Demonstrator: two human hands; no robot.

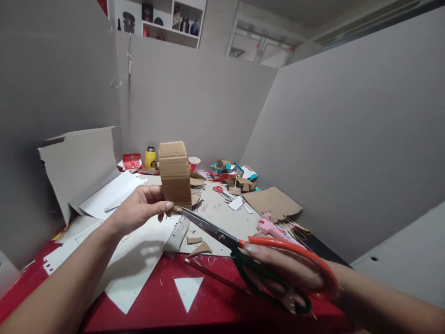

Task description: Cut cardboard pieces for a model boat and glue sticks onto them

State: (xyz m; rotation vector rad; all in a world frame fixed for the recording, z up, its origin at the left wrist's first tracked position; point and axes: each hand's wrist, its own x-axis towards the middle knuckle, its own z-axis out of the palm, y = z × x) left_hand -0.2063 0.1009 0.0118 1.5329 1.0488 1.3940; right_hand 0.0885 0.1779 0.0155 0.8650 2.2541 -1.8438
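Here the left hand (139, 208) pinches a ribbed cardboard piece (174, 174) upright above the red table (222, 301), thumb clamped near its lower edge; the right hand (285, 273) is clenched through the orange-and-green handles of the scissors (222, 236), whose blade tips meet the piece's bottom corner at ten o'clock from that hand; this looks like a trimming cut just begun, and the next move likely calls for steadying the piece, thumb clear of the blades; grey partitions close in at nine and three o'clock, scraps and a pink glue gun (269, 227) crowd twelve to two, open room lies nearest the body.
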